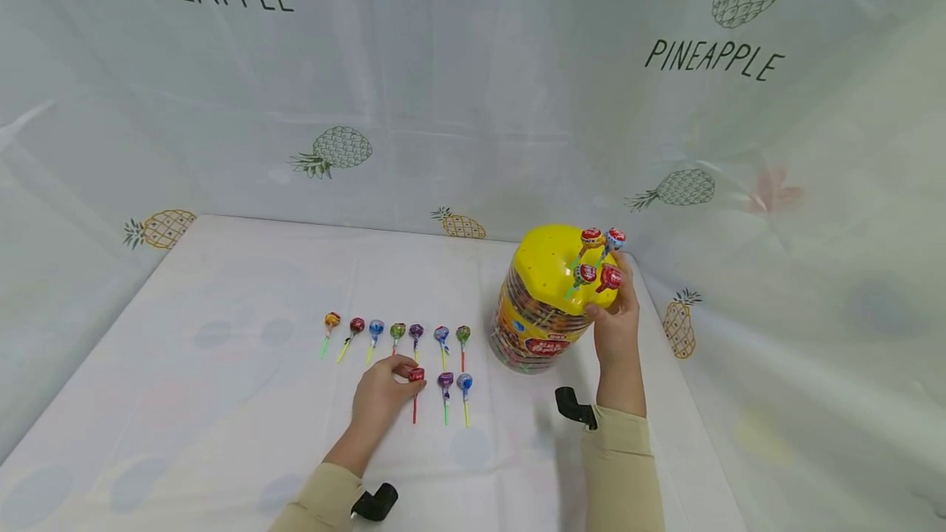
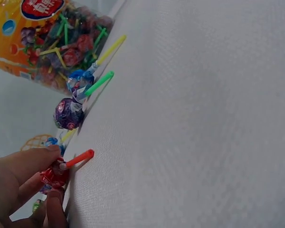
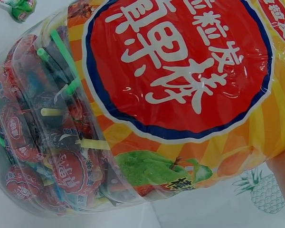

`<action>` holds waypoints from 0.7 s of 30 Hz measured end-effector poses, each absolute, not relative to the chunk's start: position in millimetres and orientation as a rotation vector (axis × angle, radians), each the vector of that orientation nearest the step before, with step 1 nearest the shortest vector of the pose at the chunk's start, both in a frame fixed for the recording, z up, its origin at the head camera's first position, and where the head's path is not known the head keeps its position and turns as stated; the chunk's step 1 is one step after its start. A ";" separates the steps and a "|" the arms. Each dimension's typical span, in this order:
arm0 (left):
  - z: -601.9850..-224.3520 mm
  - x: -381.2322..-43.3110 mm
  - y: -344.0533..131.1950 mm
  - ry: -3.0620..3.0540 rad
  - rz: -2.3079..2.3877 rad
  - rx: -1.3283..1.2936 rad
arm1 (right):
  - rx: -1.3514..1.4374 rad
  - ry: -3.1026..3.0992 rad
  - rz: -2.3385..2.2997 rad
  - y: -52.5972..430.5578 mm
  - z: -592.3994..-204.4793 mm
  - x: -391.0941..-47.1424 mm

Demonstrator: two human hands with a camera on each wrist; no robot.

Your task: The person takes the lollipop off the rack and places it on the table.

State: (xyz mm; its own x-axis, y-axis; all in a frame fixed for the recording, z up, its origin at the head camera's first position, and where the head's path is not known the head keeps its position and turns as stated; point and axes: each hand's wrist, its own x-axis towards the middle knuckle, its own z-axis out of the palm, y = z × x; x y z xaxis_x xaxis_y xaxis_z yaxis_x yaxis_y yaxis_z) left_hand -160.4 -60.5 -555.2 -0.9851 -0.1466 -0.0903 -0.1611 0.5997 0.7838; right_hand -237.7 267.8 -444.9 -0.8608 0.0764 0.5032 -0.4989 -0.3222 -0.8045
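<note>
My left hand (image 1: 380, 394) pinches a red-wrapped lollipop (image 1: 416, 374) by its candy end, its red stick toward me on the white table. The left wrist view shows thumb and fingertips around this red lollipop (image 2: 56, 175). To its right lie a purple lollipop (image 1: 445, 381) and a blue lollipop (image 1: 464, 382). My right hand (image 1: 619, 323) grips the right side of the yellow lid (image 1: 550, 261) on a large clear lollipop jar (image 1: 535, 335). Several lollipops, among them a red one (image 1: 610, 277), stand in the lid. The right wrist view shows the jar's label (image 3: 180, 66) close up.
Behind my left hand runs a row of several lollipops, from an orange one (image 1: 332, 319) to a green one (image 1: 463, 333). A pineapple-print sheet (image 1: 473, 89) hangs behind the table (image 1: 244, 286). Black wrist mounts (image 1: 375, 502) sit on both sleeves.
</note>
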 end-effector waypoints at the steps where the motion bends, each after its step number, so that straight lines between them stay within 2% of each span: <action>1: -555.6 -160.4 -60.8 2.790 1.374 -0.272 | 0.539 -1.560 2.228 267.8 -445.1 -237.8; 9: -545.9 -159.6 -68.3 2.785 1.436 -0.271 | 0.499 -1.592 2.216 267.9 -445.3 -236.1; 21: -444.6 -186.6 -49.2 2.775 1.639 0.113 | 0.573 -1.580 2.212 266.5 -443.1 -234.0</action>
State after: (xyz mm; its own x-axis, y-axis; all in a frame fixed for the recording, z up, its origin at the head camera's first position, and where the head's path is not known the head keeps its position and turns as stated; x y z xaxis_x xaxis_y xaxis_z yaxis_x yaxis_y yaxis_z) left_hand -186.6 -49.2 -444.6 -0.9940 0.0176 0.1075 0.1027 0.4819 0.8702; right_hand -234.0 266.5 -443.1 -0.8522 0.0563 0.5201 -0.5103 -0.3086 -0.8027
